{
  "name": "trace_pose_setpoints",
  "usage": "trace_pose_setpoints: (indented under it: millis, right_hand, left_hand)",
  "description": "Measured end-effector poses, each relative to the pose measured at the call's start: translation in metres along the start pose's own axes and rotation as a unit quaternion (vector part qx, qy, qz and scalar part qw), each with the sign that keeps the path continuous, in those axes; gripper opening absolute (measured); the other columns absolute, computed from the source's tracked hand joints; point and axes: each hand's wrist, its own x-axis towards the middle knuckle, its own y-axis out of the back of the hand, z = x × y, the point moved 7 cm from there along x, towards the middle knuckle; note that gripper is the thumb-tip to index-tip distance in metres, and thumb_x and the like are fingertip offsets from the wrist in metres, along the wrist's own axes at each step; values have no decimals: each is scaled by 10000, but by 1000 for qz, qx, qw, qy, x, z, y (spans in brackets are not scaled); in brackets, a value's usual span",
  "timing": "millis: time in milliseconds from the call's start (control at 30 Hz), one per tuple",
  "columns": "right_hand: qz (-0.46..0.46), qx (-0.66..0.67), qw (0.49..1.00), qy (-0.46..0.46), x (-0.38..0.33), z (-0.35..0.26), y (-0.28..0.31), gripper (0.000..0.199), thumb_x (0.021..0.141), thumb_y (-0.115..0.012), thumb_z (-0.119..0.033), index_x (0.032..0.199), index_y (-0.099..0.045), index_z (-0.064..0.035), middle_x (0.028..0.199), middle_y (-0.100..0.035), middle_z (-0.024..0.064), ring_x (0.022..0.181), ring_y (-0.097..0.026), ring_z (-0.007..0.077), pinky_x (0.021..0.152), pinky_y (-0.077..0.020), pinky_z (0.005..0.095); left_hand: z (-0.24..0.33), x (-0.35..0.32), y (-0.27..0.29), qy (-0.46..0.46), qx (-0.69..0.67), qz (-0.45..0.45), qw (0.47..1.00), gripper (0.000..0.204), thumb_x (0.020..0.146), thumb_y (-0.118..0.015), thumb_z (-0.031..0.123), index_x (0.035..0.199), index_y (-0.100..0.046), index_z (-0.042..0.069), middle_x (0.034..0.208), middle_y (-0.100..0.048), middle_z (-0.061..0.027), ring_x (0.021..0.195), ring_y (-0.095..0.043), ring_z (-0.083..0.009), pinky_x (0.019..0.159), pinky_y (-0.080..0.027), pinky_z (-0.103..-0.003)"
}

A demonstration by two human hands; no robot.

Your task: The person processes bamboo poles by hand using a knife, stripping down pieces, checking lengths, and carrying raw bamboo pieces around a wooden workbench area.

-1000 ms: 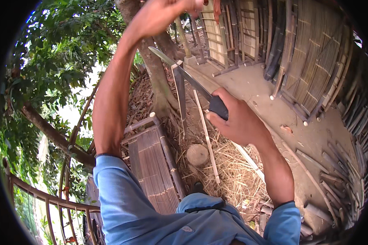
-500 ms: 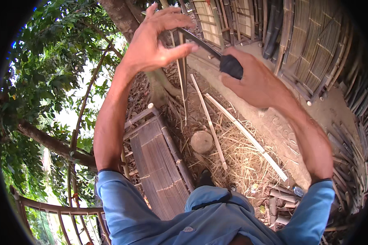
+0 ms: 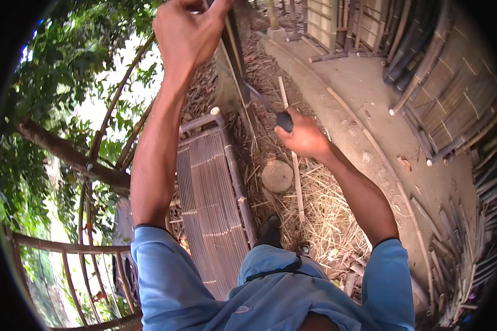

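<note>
My left hand (image 3: 190,33) is raised at the top edge of the view, its fingers closed around the upper end of a long upright bamboo piece (image 3: 236,52). The end itself lies partly out of view. Lower and to the right, my right hand (image 3: 308,135) grips a knife by its black handle (image 3: 284,121). The knife's blade (image 3: 262,98) points up and left and meets the bamboo partway down; how deep it sits I cannot tell. Below that, the bamboo looks split into thin lengths.
Left of my legs stands a slatted bamboo bench (image 3: 212,187). A round wood block (image 3: 277,176), a pale bamboo strip (image 3: 298,190) and straw-like shavings (image 3: 328,212) lie on the ground. Bamboo panels (image 3: 453,83) lean at the right, above stacked bamboo pieces (image 3: 469,243).
My left hand has gone from open fingers to a closed grip on the bamboo. My right hand has moved down with the knife, from the bamboo's top to partway along it.
</note>
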Motion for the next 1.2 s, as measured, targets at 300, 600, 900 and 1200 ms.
trace_pose_setpoints:
  millis: [300, 600, 900, 1200]
  right_hand:
    - [-22, -10, 1000, -19, 21, -11, -24, 471, 958, -643, -285, 1311, -486, -15, 927, -697, 292, 876, -704, 470, 722, -553, 521]
    - [136, 111, 973, 153, 36, -88, 3, 336, 942, -728, -298, 1074, -599, -18, 823, -678, 204, 685, -701, 325, 598, -529, 408]
    - [-200, 118, 965, -124, 93, 73, -182, 384, 925, -721, -346, 951, -621, 23, 762, -666, 109, 643, -680, 228, 543, -525, 411]
    - [-30, 14, 999, -24, 96, 8, -116, 398, 932, -710, -327, 1138, -635, 5, 872, -702, 225, 805, -711, 330, 713, -548, 414]
  left_hand:
    - [-54, 15, 25, -45, -10, -6, 999, 221, 892, -813, 237, 824, -768, 32, 629, -661, -3, 546, -528, -78, 533, -419, -290]
    - [-55, 4, 47, -84, -45, -20, 995, 222, 894, -812, 242, 793, -764, 50, 613, -646, -4, 524, -525, -85, 498, -411, -290]
    - [-60, -11, 59, -46, -71, -9, 996, 262, 885, -823, 287, 930, -764, 36, 673, -684, -32, 569, -581, -84, 520, -450, -271]
    - [-135, -41, 49, 18, -42, 17, 999, 186, 1024, -617, 218, 898, -601, 81, 744, -589, -6, 606, -500, -72, 491, -416, -253]
